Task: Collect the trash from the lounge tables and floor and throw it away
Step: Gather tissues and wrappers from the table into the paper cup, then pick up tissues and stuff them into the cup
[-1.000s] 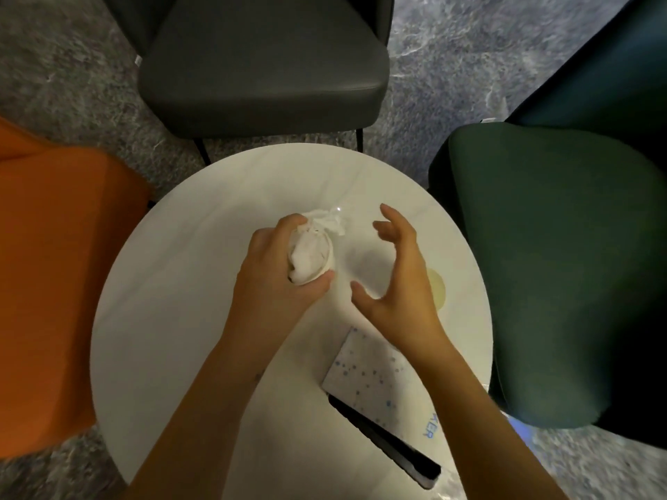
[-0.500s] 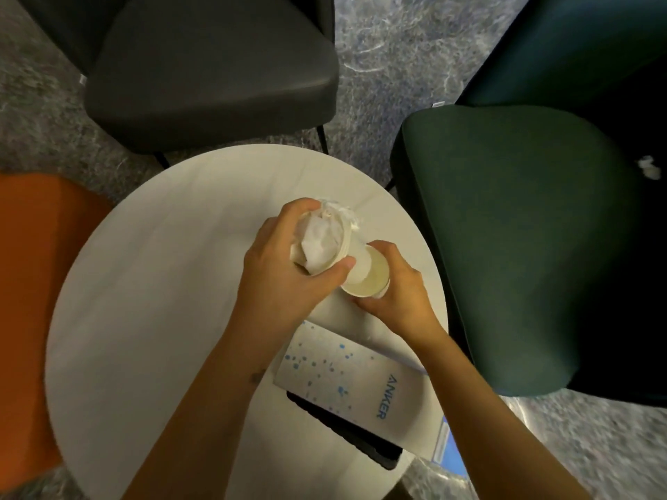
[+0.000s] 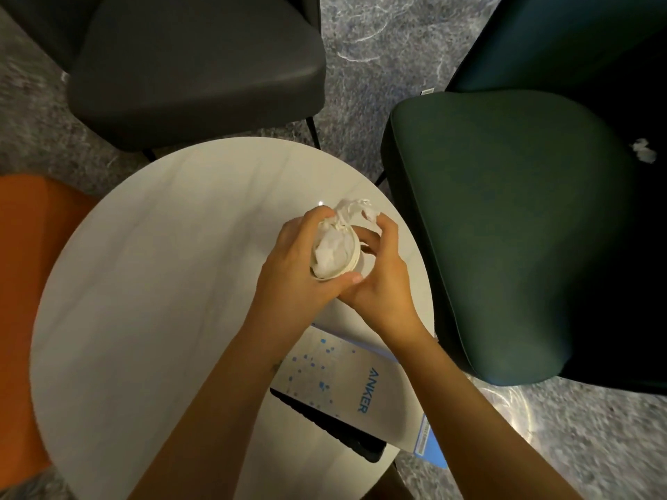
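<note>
The crumpled tissue (image 3: 334, 252) sits stuffed in the paper cup (image 3: 356, 255), held above the right side of the round table (image 3: 144, 319). The left hand (image 3: 299, 272) is curled round the wad and the right hand (image 3: 384, 283) wraps the cup. Plenty seems left: a white scrap (image 3: 644, 155) lies on the green chair (image 3: 505, 229) at far right, and I see no bin.

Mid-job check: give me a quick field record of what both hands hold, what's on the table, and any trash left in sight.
left hand: grips the small cream paper cup from its left
right hand: curls round the same cup from the right
cup contents: crumpled white tissue, one end sticking out past the rim
round white table: white blue-dotted Anker box lying on a flat black item
trash left: small white scrap on the dark green chair
</note>
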Action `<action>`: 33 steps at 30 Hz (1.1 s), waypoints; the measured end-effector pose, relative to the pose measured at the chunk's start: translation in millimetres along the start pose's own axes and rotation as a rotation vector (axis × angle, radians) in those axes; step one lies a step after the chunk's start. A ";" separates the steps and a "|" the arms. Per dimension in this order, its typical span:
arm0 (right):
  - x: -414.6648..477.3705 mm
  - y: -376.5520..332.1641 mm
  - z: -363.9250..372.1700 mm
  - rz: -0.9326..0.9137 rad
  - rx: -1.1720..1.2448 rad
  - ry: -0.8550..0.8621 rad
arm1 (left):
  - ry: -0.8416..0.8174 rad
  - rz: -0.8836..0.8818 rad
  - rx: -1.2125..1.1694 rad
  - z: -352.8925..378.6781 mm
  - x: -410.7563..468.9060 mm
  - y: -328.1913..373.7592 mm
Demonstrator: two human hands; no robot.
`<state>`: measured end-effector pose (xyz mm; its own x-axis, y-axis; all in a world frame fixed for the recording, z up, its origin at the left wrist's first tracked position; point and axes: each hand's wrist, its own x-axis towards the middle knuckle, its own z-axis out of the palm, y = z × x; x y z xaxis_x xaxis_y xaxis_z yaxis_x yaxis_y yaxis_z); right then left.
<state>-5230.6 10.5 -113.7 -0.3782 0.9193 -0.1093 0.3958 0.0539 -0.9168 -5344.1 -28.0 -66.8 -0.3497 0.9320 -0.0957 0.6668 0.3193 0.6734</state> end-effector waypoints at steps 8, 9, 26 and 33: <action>12.6 17.1 13.7 0.019 -0.043 -0.150 | 0.057 -0.021 0.106 17.8 -3.0 -21.3; 11.5 20.8 13.7 0.025 -0.062 -0.159 | 0.051 -0.033 0.117 20.3 -4.0 -24.0; -3.6 -63.0 -36.0 -0.168 -0.055 0.141 | 0.160 -0.001 0.194 -54.4 -4.4 28.7; -29.0 -146.8 -76.3 -0.263 -0.076 0.227 | 0.196 0.171 -0.015 -120.7 -18.8 84.5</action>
<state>-5213.9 5.7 53.4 -0.2834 0.9328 0.2227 0.3737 0.3213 -0.8701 -5360.5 -39.2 80.4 -0.3547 0.9206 0.1635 0.7178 0.1560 0.6786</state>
